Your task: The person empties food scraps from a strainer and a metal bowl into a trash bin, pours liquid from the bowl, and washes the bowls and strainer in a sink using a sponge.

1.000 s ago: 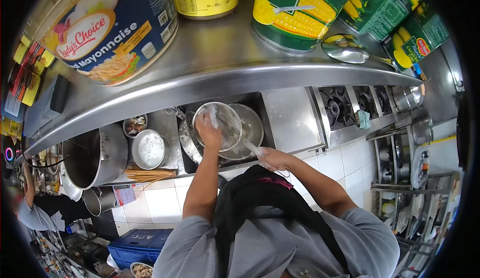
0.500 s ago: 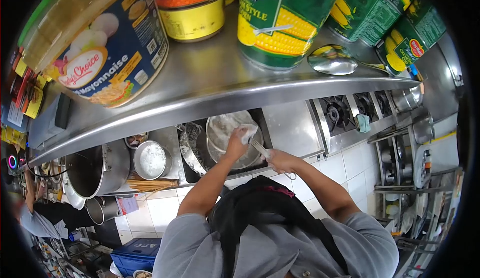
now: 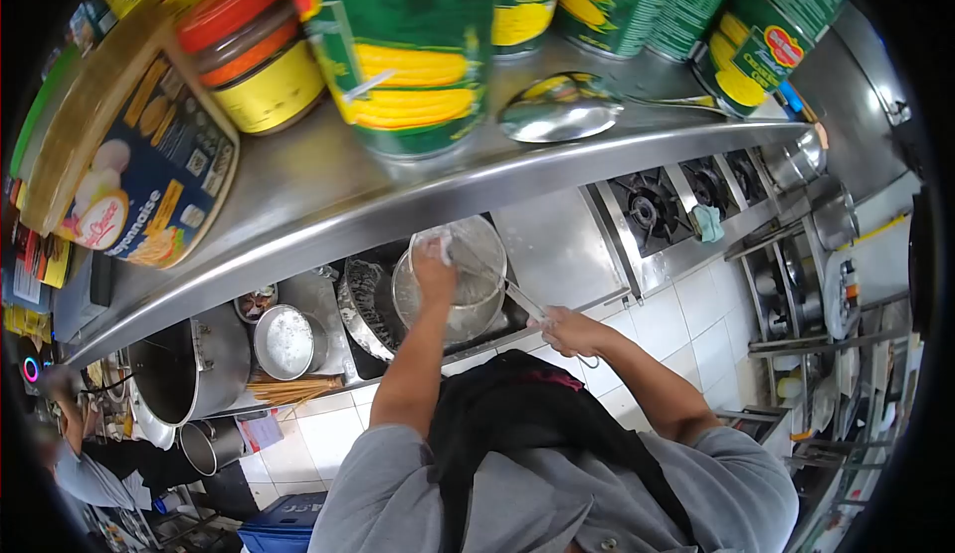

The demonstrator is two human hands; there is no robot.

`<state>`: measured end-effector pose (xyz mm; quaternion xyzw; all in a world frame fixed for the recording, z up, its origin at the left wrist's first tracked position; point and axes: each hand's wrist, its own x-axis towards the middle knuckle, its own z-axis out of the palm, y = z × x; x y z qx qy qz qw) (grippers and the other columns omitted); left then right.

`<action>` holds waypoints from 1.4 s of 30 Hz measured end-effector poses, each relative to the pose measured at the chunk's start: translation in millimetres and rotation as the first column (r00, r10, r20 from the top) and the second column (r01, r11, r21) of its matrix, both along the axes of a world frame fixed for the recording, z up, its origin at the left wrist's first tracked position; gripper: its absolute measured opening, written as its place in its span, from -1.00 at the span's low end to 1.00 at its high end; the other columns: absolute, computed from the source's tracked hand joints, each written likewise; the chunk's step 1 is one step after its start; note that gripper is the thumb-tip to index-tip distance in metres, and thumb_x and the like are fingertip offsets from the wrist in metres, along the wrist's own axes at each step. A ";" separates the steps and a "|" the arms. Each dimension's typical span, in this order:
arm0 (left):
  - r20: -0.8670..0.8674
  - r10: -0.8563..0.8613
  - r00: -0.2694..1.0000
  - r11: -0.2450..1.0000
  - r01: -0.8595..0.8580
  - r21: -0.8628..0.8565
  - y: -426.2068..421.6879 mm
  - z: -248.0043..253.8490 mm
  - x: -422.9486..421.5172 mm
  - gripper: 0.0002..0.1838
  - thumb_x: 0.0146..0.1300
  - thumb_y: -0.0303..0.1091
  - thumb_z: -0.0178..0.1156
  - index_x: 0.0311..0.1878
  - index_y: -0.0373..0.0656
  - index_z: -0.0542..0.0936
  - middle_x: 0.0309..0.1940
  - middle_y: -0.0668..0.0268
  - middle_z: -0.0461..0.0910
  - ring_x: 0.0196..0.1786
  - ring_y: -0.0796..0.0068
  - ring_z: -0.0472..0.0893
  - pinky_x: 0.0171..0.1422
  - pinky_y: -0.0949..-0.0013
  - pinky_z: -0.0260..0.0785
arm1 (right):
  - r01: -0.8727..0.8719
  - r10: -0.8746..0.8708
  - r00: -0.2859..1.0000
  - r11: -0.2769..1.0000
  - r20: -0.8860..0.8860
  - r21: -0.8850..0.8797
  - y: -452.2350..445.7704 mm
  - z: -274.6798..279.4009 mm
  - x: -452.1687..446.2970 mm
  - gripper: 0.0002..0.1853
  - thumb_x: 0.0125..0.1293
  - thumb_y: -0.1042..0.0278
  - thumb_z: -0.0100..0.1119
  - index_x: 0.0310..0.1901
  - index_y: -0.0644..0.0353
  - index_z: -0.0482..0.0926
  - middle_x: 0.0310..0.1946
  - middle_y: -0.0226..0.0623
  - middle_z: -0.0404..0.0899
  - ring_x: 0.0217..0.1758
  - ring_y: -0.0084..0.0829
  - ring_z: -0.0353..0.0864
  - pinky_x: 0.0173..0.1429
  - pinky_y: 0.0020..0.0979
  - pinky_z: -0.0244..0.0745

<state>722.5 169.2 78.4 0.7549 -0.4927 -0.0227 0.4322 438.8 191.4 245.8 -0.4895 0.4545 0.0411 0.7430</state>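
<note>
My right hand point(image 3: 569, 332) is closed around the handle of a long metal whisk-like utensil point(image 3: 525, 302), a loop hanging at its near end. Its thin wires reach left over a wide round metal pan point(image 3: 476, 316) with cloudy, whitish contents. Over the pan's far left side, my left hand point(image 3: 434, 273) has its fingers curled around something whitish at the utensil's far end. Blur and the fingers hide what that whitish thing is. A pan with pale residue point(image 3: 364, 304) sits just left of the round pan.
A steel shelf point(image 3: 298, 213) crosses above, bearing a mayonnaise tub point(image 3: 134, 170), corn cans point(image 3: 398, 66) and a large spoon point(image 3: 562, 110). Gas burners point(image 3: 652, 205) are at right. Left are a white-filled pot point(image 3: 286, 342), sticks point(image 3: 293, 388), a large pot point(image 3: 169, 369) and another person point(image 3: 95, 468).
My left hand has moved left and away from the utensil's handle toward its far end. My right hand has shifted slightly right in the view. The camera view has also shifted.
</note>
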 end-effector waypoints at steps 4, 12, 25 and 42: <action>-0.107 -0.480 0.871 0.866 0.490 0.100 -1.6 -26.3 -66.2 -0.47 -0.05 -0.50 0.32 0.10 -0.18 0.57 0.16 0.02 0.49 0.15 -0.06 0.49 0.31 0.10 0.33 | 0.081 -0.094 0.991 0.987 -0.097 -0.137 -20.0 -11.5 -20.3 -0.72 0.48 0.37 -0.14 0.14 0.22 0.38 -0.64 -0.45 0.25 -0.76 -0.58 0.15 -0.69 -0.47 0.08; -0.146 -0.109 0.983 0.974 0.135 0.184 -31.7 14.8 -82.5 -0.65 0.22 -0.42 0.16 0.07 -0.32 0.53 0.06 -0.04 0.52 0.18 -0.03 0.47 0.28 0.07 0.32 | -0.031 0.036 0.999 0.987 0.033 -0.156 -33.2 -27.2 -46.6 -0.72 0.46 0.35 -0.12 0.12 0.21 0.41 -0.64 -0.48 0.22 -0.72 -0.59 0.16 -0.69 -0.49 0.06; 0.366 -0.198 0.909 0.974 0.140 0.178 17.1 35.5 -26.4 -0.51 -0.07 -0.52 0.31 0.05 -0.21 0.59 0.08 0.03 0.54 0.11 -0.08 0.51 0.27 -0.01 0.33 | -0.225 0.247 0.948 0.966 0.202 -0.126 -61.8 -21.4 -40.2 -0.76 0.55 0.25 -0.19 0.14 0.07 0.34 -0.63 -0.58 0.15 -0.74 -0.67 0.06 -0.70 -0.53 0.06; 0.088 -0.003 0.996 1.000 0.005 -0.027 51.6 66.7 -8.4 -0.54 -0.17 -0.54 0.34 -0.07 -0.11 0.68 0.00 0.14 0.60 0.10 0.10 0.54 0.26 0.06 0.36 | -0.248 0.263 0.944 0.964 0.200 -0.097 -41.8 -10.8 25.5 -0.74 0.58 0.22 -0.21 0.13 0.10 0.38 -0.62 -0.57 0.16 -0.76 -0.67 0.02 -0.72 -0.55 0.02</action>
